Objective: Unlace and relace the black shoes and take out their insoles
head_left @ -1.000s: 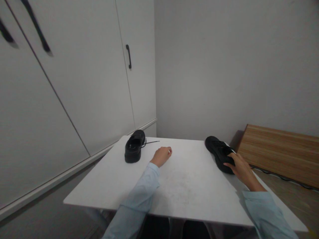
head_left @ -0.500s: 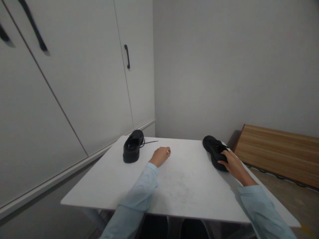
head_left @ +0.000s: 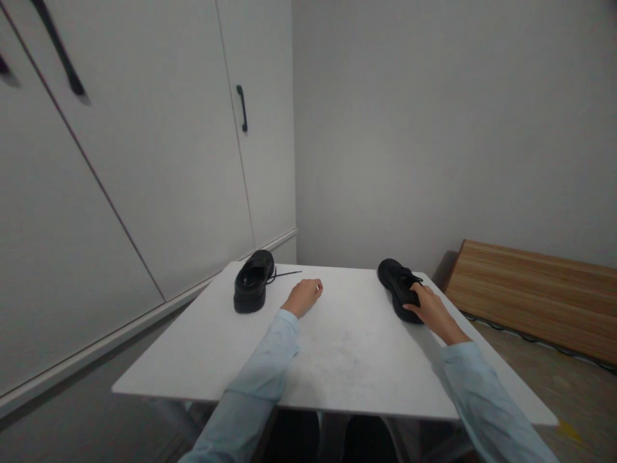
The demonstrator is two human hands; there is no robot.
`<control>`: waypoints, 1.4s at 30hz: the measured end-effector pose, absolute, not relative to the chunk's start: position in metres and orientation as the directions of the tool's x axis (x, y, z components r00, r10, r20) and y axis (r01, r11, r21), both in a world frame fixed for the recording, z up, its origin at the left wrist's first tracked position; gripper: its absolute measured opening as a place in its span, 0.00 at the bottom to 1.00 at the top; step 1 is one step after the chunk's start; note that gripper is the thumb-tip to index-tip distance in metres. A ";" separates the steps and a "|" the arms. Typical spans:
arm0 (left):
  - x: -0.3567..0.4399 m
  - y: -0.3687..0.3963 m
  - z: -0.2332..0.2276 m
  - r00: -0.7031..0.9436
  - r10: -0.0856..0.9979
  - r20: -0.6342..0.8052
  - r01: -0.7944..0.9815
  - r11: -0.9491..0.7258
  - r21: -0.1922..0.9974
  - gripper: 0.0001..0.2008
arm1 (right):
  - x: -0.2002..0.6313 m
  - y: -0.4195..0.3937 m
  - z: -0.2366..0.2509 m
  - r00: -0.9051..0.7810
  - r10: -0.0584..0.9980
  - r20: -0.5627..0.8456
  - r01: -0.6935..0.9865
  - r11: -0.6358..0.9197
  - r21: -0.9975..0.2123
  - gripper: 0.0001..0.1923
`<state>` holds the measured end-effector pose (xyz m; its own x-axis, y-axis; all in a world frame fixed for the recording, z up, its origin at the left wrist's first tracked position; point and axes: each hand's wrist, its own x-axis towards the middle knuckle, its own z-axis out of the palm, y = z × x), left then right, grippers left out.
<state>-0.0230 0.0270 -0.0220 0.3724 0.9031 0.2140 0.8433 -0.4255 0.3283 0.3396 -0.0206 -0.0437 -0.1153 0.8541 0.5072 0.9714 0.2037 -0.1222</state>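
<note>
White bench (head_left: 337, 376) nearest. Right hand (head_left: 430, 310): fingers clamped on the heel end of the right black shoe (head_left: 391, 275), at bench's far right, toe pointing away. Left hand (head_left: 303, 298): fingers curled together, over bench middle. Left black shoe (head_left: 249, 301) sits far left, lace (head_left: 289, 273) trailing right. Beyond: wood panel (head_left: 535, 283) right, gray wall (head_left: 385, 128).

Dim, flat light here, soft shadow on the bench (head_left: 347, 386) beside the right sleeve (head_left: 482, 392), and left of the bench the long cupboard handle (head_left: 58, 45) looks stretched, blurry!
</note>
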 end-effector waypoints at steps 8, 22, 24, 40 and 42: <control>-0.055 0.011 0.020 0.370 0.887 0.275 0.849 -0.443 0.287 0.09 | 0.302 -0.031 -0.014 -0.190 0.811 0.553 0.979 0.199 0.045 0.09; -0.164 -0.018 0.017 -0.010 0.992 0.124 1.000 0.006 0.028 0.26 | 0.185 -0.031 -0.040 -0.339 0.857 0.389 0.694 0.507 -0.511 0.06; -0.167 -0.014 0.012 0.027 0.989 0.148 1.000 -0.028 0.004 0.23 | 0.183 -0.029 -0.047 -0.338 0.857 0.389 0.732 0.499 -0.464 0.06; -0.153 -0.005 0.026 0.197 0.930 0.312 0.980 -0.189 -0.055 0.12 | 0.191 -0.026 -0.049 -0.287 0.880 0.379 0.772 0.447 -0.451 0.08; -0.146 -0.007 0.027 0.205 0.922 0.329 0.979 -0.199 -0.054 0.12 | 0.191 -0.026 -0.049 -0.286 0.880 0.379 0.773 0.445 -0.452 0.08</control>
